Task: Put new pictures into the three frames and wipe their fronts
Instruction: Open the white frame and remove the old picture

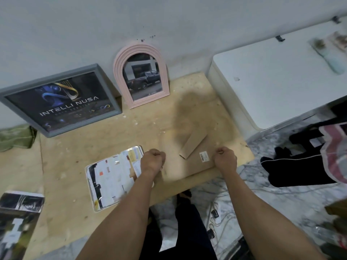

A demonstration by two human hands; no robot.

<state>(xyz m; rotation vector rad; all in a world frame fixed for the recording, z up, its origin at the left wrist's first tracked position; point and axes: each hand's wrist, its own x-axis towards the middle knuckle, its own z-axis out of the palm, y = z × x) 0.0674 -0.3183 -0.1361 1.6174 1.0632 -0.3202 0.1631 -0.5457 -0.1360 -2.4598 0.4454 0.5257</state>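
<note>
Plywood board [78, 162] on the floor carries it all: grey frame [62, 99] and pink arched frame [141, 76] lean on the wall, each with a picture in it, and the third frame [189, 160] lies face down under the hands, brown backing and fold-out stand up. Looks like the backing step — left hand [153, 159] and right hand [225, 157] are both curled tight at its side edges, whether pinching tabs I cannot tell. Next likely needs the back freed or seated, with a glossy print [112, 177] touching the left hand — wiping to follow.
</note>
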